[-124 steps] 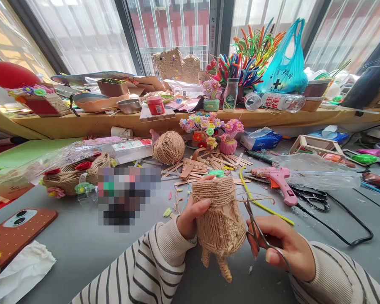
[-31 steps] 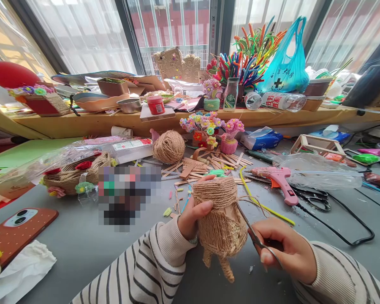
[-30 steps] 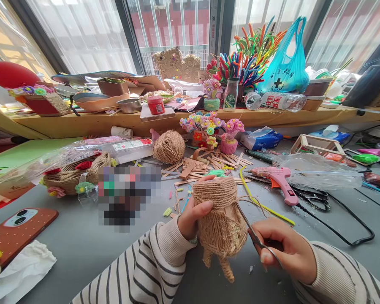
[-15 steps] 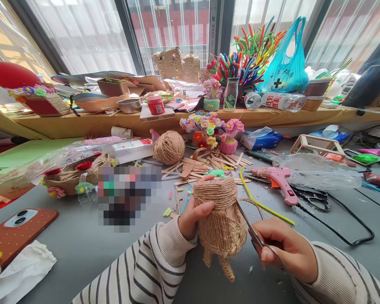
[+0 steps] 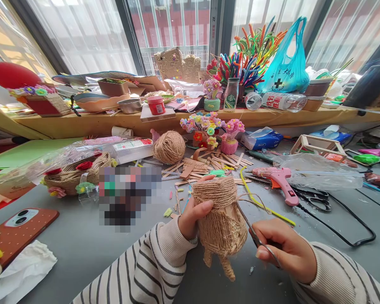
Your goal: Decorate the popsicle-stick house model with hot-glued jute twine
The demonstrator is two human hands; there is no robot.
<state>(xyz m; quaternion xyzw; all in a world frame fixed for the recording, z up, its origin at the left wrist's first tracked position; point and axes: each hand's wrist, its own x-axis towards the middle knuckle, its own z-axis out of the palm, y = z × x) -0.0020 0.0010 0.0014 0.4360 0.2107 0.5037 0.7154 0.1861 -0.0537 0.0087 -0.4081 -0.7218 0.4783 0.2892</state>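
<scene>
My left hand point(image 5: 193, 213) grips a twine-wrapped craft piece point(image 5: 223, 221) from its left side, the thumb lying across the front. Rows of jute cord cover this piece, and two stubby wrapped legs stick out below. In my right hand point(image 5: 283, 247) is a pair of metal scissors point(image 5: 256, 240), its finger loop partly hidden by the fingers. The narrow blades point up and left, their tips against the piece's right side, just under the upper band. A loose strand of twine point(image 5: 256, 199) sticks out to the right there.
A pink glue gun point(image 5: 283, 181) and black-handled scissors point(image 5: 316, 200) lie at the right. Wooden sticks point(image 5: 194, 166) and a twine ball point(image 5: 169, 147) are behind the piece. A phone point(image 5: 27, 230) lies left, near a flower-trimmed basket point(image 5: 68, 181). A cluttered shelf point(image 5: 114, 122) runs behind.
The scissors and my right hand have shifted very slightly. The loose strand has swung out further to the right. My left hand keeps the same hold on the piece.
</scene>
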